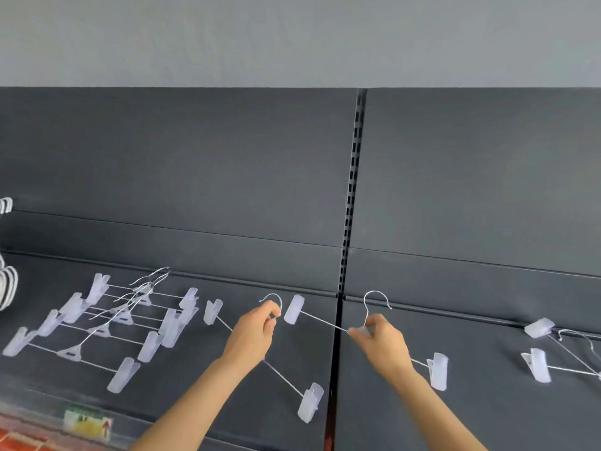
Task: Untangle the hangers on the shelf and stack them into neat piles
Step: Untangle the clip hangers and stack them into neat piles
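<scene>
L hand reaches fwd from near-centre, forearm angled up-right. Its fingers are curled, pinching the wire neck of a hanger just under the hook. That hanger's bar runs diagonally, far-left to near-right, over the shelf. R hand sits just right of the shelf seam, fingers curled round the neck of a 2nd hanger. Its left clip is right by the L hand's hook, poss. touching; can't tell. A pile of clip hangers lies at left, w/ more hangers at far right.
</scene>
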